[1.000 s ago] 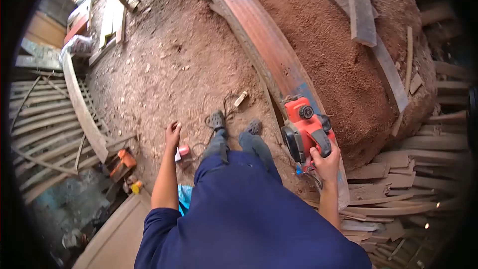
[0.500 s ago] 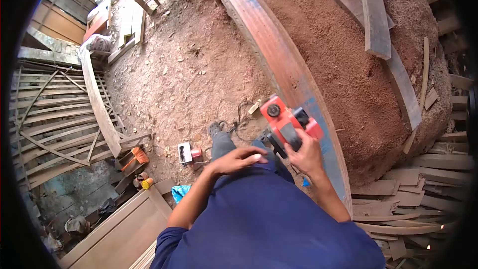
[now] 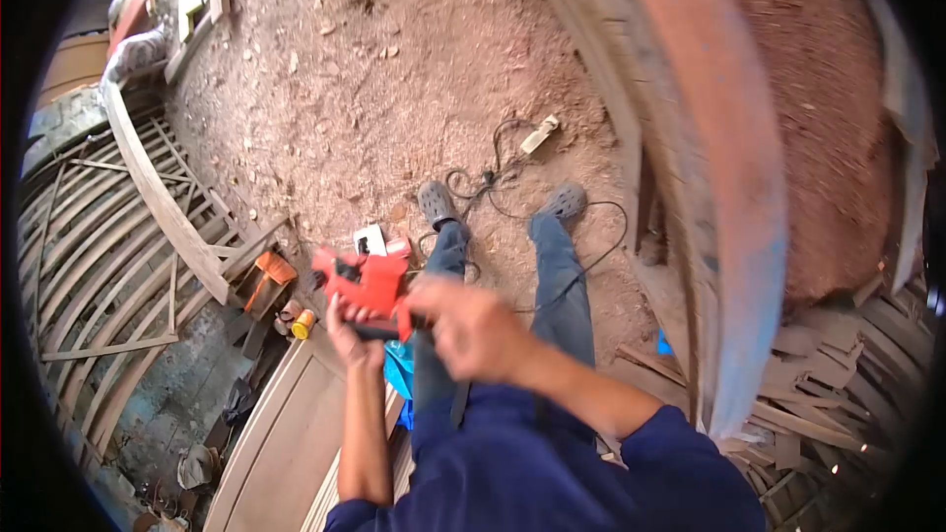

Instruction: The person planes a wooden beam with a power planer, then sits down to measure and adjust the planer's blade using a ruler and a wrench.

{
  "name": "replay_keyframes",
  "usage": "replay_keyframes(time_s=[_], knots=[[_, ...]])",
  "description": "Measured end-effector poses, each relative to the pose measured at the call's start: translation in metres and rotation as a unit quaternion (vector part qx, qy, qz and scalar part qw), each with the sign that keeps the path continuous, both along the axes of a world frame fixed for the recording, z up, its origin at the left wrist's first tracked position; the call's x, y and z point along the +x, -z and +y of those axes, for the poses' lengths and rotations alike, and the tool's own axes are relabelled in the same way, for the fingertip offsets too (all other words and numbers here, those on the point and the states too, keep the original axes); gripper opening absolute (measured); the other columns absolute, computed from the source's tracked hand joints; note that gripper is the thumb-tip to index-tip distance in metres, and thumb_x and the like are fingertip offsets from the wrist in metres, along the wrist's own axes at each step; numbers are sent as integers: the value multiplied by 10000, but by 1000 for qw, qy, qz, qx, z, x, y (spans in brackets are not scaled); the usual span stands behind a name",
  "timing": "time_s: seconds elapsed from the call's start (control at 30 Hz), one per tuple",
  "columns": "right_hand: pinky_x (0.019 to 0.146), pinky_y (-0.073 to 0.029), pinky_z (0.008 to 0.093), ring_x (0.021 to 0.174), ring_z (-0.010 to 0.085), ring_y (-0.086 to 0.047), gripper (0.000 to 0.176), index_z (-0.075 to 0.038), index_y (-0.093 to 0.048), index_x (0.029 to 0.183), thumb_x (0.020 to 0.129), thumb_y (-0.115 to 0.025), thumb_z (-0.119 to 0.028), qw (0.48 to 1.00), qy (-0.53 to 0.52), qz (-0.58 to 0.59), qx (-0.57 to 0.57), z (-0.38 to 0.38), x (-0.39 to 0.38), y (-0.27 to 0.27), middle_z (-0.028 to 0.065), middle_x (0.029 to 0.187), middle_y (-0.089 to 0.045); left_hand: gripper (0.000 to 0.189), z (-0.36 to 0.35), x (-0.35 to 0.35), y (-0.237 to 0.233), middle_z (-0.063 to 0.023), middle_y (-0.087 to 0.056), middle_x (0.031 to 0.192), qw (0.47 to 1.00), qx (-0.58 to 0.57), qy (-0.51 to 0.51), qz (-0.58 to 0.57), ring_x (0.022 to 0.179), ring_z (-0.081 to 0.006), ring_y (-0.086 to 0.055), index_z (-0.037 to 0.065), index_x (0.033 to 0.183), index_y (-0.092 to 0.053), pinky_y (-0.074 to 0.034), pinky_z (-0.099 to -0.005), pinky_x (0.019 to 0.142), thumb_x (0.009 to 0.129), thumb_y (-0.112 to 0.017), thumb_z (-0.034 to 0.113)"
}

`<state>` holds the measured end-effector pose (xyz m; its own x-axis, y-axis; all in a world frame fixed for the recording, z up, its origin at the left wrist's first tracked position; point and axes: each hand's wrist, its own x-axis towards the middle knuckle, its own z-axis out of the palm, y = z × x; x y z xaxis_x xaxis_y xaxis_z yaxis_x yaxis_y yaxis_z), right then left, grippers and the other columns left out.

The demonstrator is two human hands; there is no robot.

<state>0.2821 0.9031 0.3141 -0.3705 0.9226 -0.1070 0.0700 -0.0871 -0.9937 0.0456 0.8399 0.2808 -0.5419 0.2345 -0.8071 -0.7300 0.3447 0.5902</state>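
Note:
A red electric planer [image 3: 372,284] is held up in front of my left thigh. My left hand [image 3: 354,337] wraps round it from below, fingers closed on its body. My right hand [image 3: 471,330] is at the planer's near right end, its fingers smeared by motion and overlapping the tool. Behind the planer, a white-and-red tool [image 3: 370,239] lies on the ground, partly covered.
A long, thick plank [image 3: 724,138] stands raised along my right. A black cord [image 3: 601,261] runs over the dusty ground by my feet to a white power socket block [image 3: 540,135]. Wooden panels [image 3: 281,424] lie at lower left; scrap boards [image 3: 828,374] lie at right.
The planer has come off the plank on the right and across to my left, passing from my right hand into my left. My right hand followed it; the view has tilted down towards my feet.

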Motion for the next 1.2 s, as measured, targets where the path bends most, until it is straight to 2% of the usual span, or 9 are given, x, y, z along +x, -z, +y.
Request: replay_keyframes(time_s=[0.1, 0.23, 0.43, 0.53, 0.67, 0.8, 0.87, 0.93, 1.2], knots=[[893, -554, 424, 1021, 341, -696, 277, -68, -682, 1110, 849, -601, -115, 959, 86, -149, -225, 27, 31, 226, 195, 1068, -716, 160, -48, -60, 29, 110, -379, 617, 1000, 15, 19, 2, 523, -27, -369, 163, 932, -588, -401, -243, 568, 1020, -540, 288], [914, -536, 451, 1055, 367, -683, 391, -89, -695, 1149, 839, -727, -324, 859, -39, -391, -330, -11, 23, 538, 201, 1104, -720, 142, -72, -76, 55, 67, -487, 644, 998, 23, 3, -54, 550, -61, -497, 120, 1036, -558, -474, -288, 600, 1008, -528, 256], [874, -546, 490, 1007, 403, -689, 437, -22, -687, 1032, 810, -804, -379, 779, 102, -465, -407, -53, -63, 693, 230, 1020, -718, 214, -72, -51, 97, 48, -541, 672, 990, -35, -5, -136, 614, -113, -562, 121, 1107, -535, -505, -352, 693, 946, -532, 262], [843, -547, 504, 961, 413, -691, 316, -11, -665, 1008, 861, -741, -280, 765, 154, -475, -406, -59, -76, 700, 245, 1014, -707, 242, -71, -35, 113, 42, -573, 695, 982, -41, -16, -181, 639, -125, -581, 111, 1136, -550, -512, -353, 731, 939, -519, 248], [761, -494, 568, 828, 479, -652, 197, -22, -577, 1047, 950, -595, -193, 829, 260, -451, -207, -67, -73, 679, 265, 822, -661, 265, -79, -27, 118, 37, -532, 696, 979, -57, -26, -196, 652, -119, -542, 103, 1156, -534, -492, -375, 755, 934, -529, 247], [746, -496, 556, 872, 460, -646, 195, 1, -564, 1004, 1001, -531, -191, 866, 208, -442, -107, 19, 3, 637, 247, 853, -640, 248, -74, -22, 116, 32, -509, 686, 982, -57, -13, -180, 649, -123, -526, 103, 1151, -513, -485, -379, 746, 930, -538, 214], [782, -520, 544, 908, 447, -666, 254, 17, -617, 1043, 1012, -509, -211, 826, 204, -473, -229, 82, 48, 604, 249, 865, -676, 239, -73, -25, 116, 37, -486, 664, 985, -57, -9, -165, 629, -117, -520, 106, 1138, -516, -493, -370, 720, 921, -544, 203], [836, -539, 516, 948, 442, -683, 325, 44, -677, 1060, 999, -529, -239, 783, 118, -577, -202, 115, 95, 611, 266, 941, -710, 240, -68, -25, 118, 46, -461, 655, 988, -65, 6, -138, 613, -109, -504, 107, 1134, -524, -488, -360, 711, 912, -548, 195], [867, -541, 518, 968, 463, -682, 337, 45, -724, 1006, 963, -585, -258, 721, -41, -651, -234, 82, 169, 626, 298, 1024, -702, 244, -61, -30, 146, 33, -429, 651, 995, -64, 33, -72, 578, -105, -484, 91, 1123, -478, -475, -315, 667, 899, -553, 153]])
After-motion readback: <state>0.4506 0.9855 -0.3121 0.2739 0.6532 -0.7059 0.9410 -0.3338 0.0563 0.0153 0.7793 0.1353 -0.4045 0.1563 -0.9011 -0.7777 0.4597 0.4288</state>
